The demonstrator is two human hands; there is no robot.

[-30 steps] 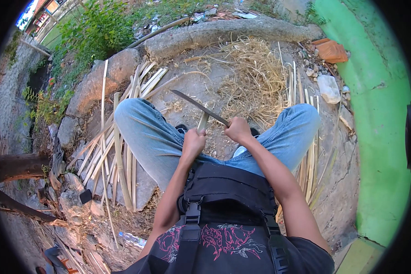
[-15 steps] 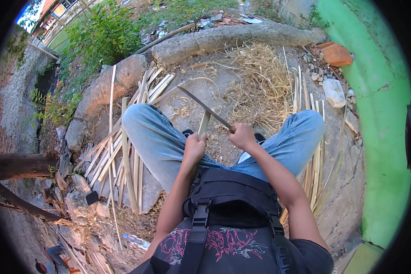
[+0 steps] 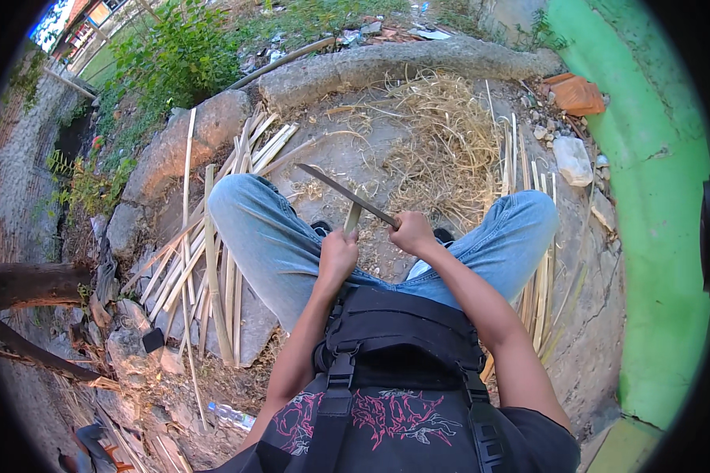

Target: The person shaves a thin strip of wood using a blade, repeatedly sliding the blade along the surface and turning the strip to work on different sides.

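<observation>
Between my bent knees, my left hand is closed round the lower part of a short pale bamboo strip, whose upper end points up and away. My right hand grips the handle of a long dark-bladed knife. The blade slants up to the left and crosses the strip near its top; whether it touches or only passes over cannot be told. A heap of thin curled shavings lies on the ground beyond my hands.
Bamboo strips lie in a bundle beside my left leg and in another by my right. A low stone edge curves ahead. The green wall stands at right. A dark log juts in at left, and another person is at lower left.
The knife has come down and slightly left, its blade now lower across the strip. My right hand has shifted a little left; the left hand still holds the strip.
</observation>
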